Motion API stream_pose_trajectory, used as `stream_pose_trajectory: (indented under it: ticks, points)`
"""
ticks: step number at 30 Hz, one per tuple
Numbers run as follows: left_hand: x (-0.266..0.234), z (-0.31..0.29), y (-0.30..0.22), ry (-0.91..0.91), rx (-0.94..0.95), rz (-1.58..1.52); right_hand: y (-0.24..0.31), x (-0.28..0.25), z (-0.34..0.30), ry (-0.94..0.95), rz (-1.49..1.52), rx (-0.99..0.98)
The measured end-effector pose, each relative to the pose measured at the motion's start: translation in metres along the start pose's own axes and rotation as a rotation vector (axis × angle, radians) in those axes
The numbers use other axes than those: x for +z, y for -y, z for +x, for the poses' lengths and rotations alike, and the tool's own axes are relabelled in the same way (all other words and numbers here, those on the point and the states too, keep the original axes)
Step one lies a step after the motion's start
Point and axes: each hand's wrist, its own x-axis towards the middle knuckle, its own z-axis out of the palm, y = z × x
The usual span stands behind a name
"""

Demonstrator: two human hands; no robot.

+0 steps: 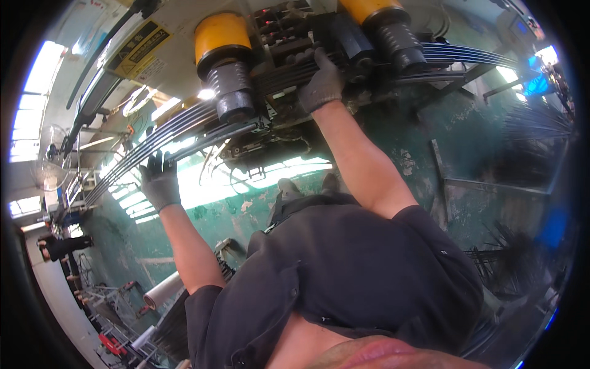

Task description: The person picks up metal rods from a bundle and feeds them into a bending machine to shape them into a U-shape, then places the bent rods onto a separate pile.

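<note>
Several long thin metal rods [175, 130] run side by side through a machine, beneath two yellow cylinders with dark ribbed lower ends: the left cylinder [222, 38] and the right cylinder [376, 11]. My left hand [161, 186], in a dark glove, is at the near side of the rods on the left. Its fingers are stretched out and apart, at or just below the lowest rod. Between the cylinders, my right hand [322, 85], also gloved, lies over the rods with its fingers curled across them. The fingertips are partly lost against the dark machine parts.
A yellow-and-black warning label [142, 49] is on the machine's left panel. Bundles of thin rods [534, 126] and a metal frame [491, 186] stand at the right. A white roll [163, 290] lies at lower left. Another person [64, 247] is far left.
</note>
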Motion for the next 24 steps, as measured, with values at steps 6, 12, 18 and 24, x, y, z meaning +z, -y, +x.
stream_pose_trajectory:
  ticks: [6,12,18,24]
  points:
    - [0.052,0.010,-0.057,0.140,0.188,0.105,-0.005,-0.011,0.011,-0.007,0.042,-0.025]
    - [0.124,0.037,-0.133,0.278,0.331,0.281,-0.001,-0.011,0.006,-0.042,0.034,-0.005]
    - [0.226,0.011,-0.157,0.142,0.561,0.623,-0.002,-0.013,0.009,-0.066,-0.016,-0.085]
    - [0.266,0.035,-0.230,0.417,1.801,1.975,-0.012,-0.013,0.013,-0.157,-0.068,-0.173]
